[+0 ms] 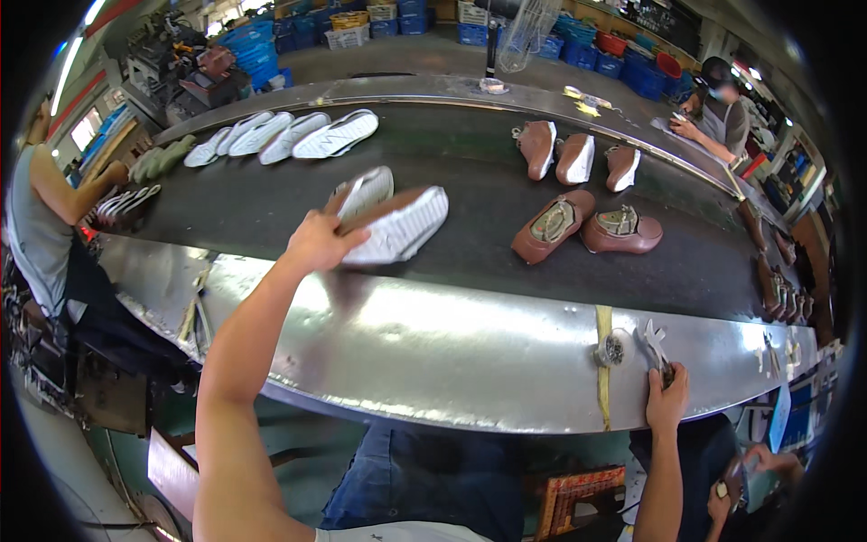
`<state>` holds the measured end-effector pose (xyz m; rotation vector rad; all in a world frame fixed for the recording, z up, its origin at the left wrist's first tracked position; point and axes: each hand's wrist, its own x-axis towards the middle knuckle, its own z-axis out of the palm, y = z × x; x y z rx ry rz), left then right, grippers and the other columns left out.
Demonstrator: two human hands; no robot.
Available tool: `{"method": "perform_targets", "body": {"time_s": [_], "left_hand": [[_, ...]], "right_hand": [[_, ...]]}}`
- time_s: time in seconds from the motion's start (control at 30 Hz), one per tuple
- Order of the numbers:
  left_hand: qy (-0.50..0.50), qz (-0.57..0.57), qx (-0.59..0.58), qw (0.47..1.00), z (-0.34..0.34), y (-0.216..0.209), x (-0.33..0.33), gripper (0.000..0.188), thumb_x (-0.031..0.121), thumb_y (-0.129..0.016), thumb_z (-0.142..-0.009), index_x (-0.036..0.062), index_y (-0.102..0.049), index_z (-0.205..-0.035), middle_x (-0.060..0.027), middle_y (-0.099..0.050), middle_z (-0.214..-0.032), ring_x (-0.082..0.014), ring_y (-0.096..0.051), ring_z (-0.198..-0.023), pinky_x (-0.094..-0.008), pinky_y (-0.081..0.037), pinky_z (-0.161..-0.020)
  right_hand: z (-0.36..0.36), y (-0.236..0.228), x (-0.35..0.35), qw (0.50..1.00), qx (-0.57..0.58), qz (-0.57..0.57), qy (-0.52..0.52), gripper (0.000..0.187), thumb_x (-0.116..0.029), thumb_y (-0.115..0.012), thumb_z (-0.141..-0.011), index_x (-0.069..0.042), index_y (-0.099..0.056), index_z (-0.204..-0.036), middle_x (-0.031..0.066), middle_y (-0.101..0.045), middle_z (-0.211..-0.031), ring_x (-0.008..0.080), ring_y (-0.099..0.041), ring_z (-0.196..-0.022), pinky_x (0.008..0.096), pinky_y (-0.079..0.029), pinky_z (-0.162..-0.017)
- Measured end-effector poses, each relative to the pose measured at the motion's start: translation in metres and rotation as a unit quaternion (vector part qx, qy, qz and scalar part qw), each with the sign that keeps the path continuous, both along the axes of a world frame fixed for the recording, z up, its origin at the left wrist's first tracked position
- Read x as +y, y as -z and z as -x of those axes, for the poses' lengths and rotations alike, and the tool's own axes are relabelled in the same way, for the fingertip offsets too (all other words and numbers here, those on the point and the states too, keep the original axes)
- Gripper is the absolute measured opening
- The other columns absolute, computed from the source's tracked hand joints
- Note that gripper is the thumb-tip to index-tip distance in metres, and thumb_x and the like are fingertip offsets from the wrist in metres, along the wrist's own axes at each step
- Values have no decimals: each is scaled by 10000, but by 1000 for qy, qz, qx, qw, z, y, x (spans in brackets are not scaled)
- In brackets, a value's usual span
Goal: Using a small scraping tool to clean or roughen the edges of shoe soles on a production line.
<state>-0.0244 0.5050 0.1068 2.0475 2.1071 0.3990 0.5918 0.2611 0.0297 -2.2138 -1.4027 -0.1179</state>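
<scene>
- Dark work belt (pixel 479 208) runs across a workshop, and each place below is told from it.
- Nearest, below the near side of the belt, are the person's blue trousers (pixel 361 483).
- Shiny metal ledge (pixel 470 352) follows the near side of the belt.
- Right hand (pixel 668 397) is at this ledge, well apart from the belt; its fingers are closed around the handles of grey pliers (pixel 650 339), whose head points toward the belt.
- On the same near side of the belt, a small round tin (pixel 613 350) touches a yellow strip (pixel 603 397).
- Left hand (pixel 323 242) is at the near edge of the belt, closed on one end of a brown shoe (pixel 404 228), with its ribbed white sole turned outward.
- Just behind, over the belt, is a second shoe (pixel 370 190); I cannot tell if the left hand holds it too.
- On the right half of the belt lie two brown shoes with laces (pixel 553 228), and behind them stand three others (pixel 575 159).
- Toward the far left of the belt is a row of white-soled shoes (pixel 336 135).
- Beyond the right far edge of the belt is a co-worker (pixel 736 126).
- Farthest behind the belt are blue bins (pixel 248 52).
</scene>
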Motion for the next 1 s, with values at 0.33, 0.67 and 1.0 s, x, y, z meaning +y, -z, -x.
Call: {"method": "perform_targets", "body": {"time_s": [0.33, 0.67, 1.0], "left_hand": [[164, -110, 116, 973, 36, -10, -199, 884, 473, -825, -778, -30, -480, -1418, -344, -294, -1573, -478, -249, -1494, -475, -287, -1199], [139, 168, -15, 976, -34, -12, -51, 793, 527, -763, -834, -2, -559, -1389, -230, -665, -1282, -354, -631, -1214, -407, -482, -1027], [309, 169, -569, 743, -11, -9, -277, 841, 425, -763, -910, -13, -385, -1521, -99, -658, -1234, -178, -597, -1163, -363, -471, -1031]], "right_hand": [[0, 0, 3, 999, -40, 2, 2, 467, -345, -696, -917, 3, -575, -1204, 218, -629, -1148, 437, -583, -1105, 501, -461, -950], [-6, 19, 7, 998, -45, -32, -21, 497, -384, -680, -935, 6, -591, -1229, 232, -645, -1177, 426, -602, -1127, 479, -470, -975], [-19, 31, 0, 996, -61, -49, -34, 502, -369, -654, -967, 29, -583, -1265, 259, -638, -1206, 444, -602, -1128, 500, -467, -970]]}}
